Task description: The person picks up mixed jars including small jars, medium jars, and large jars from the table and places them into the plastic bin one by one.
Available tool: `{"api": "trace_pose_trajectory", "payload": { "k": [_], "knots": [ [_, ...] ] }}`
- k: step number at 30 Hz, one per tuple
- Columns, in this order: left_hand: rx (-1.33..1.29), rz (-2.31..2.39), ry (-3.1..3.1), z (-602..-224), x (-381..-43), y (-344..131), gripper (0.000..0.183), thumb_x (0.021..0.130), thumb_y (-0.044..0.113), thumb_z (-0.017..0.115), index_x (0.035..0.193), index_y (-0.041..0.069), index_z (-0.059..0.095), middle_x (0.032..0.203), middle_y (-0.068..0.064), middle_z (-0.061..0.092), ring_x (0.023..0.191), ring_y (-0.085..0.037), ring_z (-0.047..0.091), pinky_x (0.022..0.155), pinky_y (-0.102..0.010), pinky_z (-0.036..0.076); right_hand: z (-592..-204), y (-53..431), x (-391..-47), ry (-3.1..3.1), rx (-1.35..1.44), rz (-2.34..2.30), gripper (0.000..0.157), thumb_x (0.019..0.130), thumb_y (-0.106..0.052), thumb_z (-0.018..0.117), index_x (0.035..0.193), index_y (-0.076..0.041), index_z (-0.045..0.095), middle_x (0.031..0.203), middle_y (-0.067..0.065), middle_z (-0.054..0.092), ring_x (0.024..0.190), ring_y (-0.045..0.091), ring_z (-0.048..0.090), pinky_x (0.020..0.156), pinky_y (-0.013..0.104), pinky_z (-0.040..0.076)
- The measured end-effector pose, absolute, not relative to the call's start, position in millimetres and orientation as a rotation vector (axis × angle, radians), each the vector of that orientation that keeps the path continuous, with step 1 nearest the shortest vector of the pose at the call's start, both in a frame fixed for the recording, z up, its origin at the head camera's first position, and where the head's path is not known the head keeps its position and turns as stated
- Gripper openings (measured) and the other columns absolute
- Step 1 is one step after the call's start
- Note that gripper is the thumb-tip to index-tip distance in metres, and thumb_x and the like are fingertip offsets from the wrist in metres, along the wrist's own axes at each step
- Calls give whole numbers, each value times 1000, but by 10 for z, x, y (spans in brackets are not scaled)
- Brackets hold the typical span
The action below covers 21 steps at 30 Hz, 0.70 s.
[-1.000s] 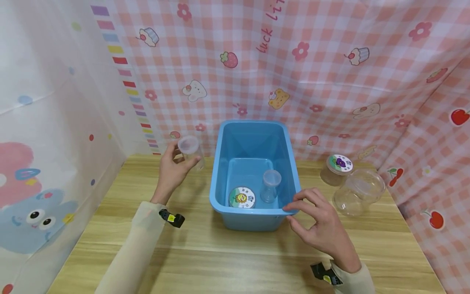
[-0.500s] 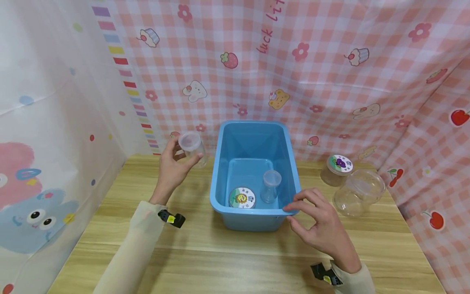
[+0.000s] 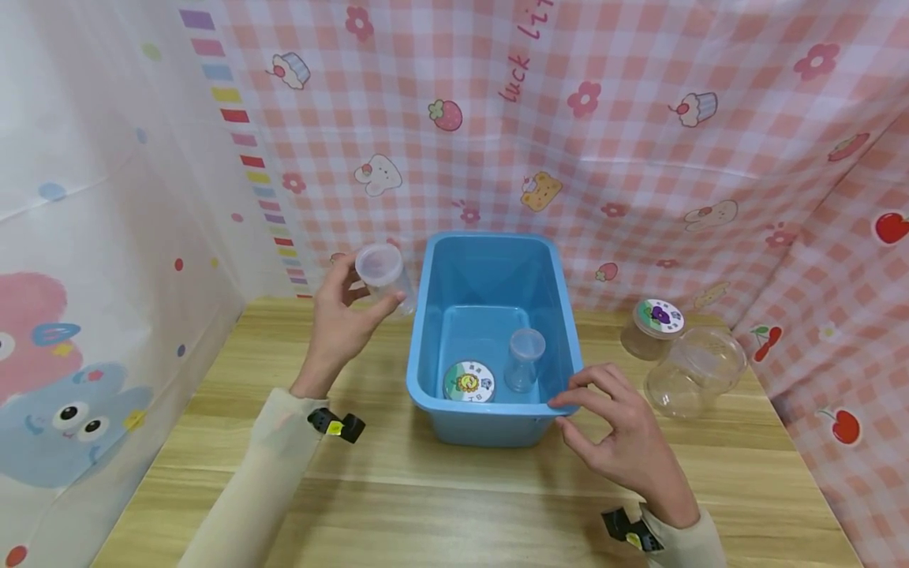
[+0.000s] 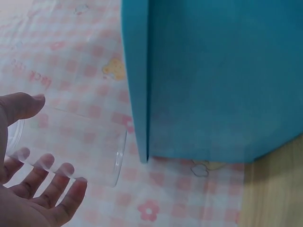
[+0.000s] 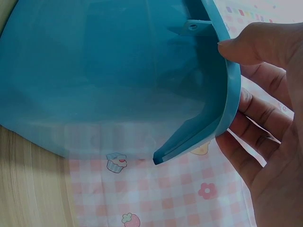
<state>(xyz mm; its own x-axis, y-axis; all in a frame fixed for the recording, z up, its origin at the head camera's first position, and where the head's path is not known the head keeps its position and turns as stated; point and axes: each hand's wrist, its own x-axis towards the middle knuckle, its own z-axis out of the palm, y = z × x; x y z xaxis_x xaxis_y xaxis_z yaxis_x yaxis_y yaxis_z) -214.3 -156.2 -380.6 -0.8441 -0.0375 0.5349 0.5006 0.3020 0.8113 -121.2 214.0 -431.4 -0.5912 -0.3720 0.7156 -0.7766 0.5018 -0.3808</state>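
Note:
My left hand (image 3: 339,323) grips a clear plastic jar (image 3: 381,272) with a frosted lid, raised above the table just left of the blue bin (image 3: 490,427). In the left wrist view, thumb and fingers lie on opposite sides of the see-through jar (image 4: 85,142), which points at the bin's outer wall (image 4: 213,94). My right hand (image 3: 628,442) pinches the bin's front right corner; in the right wrist view its thumb touches the rim (image 5: 232,90) from outside. Inside the bin are a narrow-waisted clear jar (image 3: 523,363) and a jar with a sunflower-printed lid (image 3: 469,382).
To the right of the bin, a jar with a purple-flower lid (image 3: 653,327) stands beside clear rounded plastic jars (image 3: 682,386). A checked pink cloth (image 3: 497,158) hangs behind the wooden table (image 3: 440,505).
My left hand has lifted the clear jar higher and shifted it slightly right, nearer the bin's left rim. The right hand keeps its hold on the bin corner.

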Motion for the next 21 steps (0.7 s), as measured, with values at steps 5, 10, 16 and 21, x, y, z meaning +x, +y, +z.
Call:
{"api": "trace_pose_trajectory", "payload": {
  "k": [5, 10, 16, 21],
  "knots": [
    [-450, -1560, -2127, -3731, -2096, -1488, 66, 84, 8, 84, 143, 12, 55, 137, -6, 62, 120, -18, 60, 100, -44, 54, -4319, 2139, -1218, -2182, 944, 951, 30, 71, -7, 83, 97, -23, 78, 101, -5, 66, 100, 14, 56, 94, 13, 45],
    [-481, -1565, -2137, -3676, -2071, -1418, 67, 84, 7, 84, 144, 11, 54, 137, -8, 62, 118, -20, 60, 100, -43, 53, -4317, 2140, -1218, -2176, 949, 956, 29, 72, -8, 83, 97, -22, 78, 101, -4, 66, 100, 14, 56, 94, 14, 44],
    [-531, -1591, -2141, -3630, -2058, -1350, 67, 83, 7, 85, 143, 12, 55, 135, -7, 64, 117, -18, 60, 98, -42, 54, -4308, 2145, -1201, -2201, 933, 944, 31, 70, -7, 85, 96, -23, 78, 102, -6, 66, 100, 13, 56, 94, 13, 45],
    [-550, -1605, -2174, -3618, -2049, -1300, 68, 83, 7, 85, 143, 12, 55, 135, -8, 64, 117, -20, 61, 97, -42, 54, -4295, 2147, -1181, -2233, 915, 937, 34, 69, -6, 87, 96, -24, 78, 102, -7, 65, 101, 12, 55, 94, 12, 45]
  ]
}}
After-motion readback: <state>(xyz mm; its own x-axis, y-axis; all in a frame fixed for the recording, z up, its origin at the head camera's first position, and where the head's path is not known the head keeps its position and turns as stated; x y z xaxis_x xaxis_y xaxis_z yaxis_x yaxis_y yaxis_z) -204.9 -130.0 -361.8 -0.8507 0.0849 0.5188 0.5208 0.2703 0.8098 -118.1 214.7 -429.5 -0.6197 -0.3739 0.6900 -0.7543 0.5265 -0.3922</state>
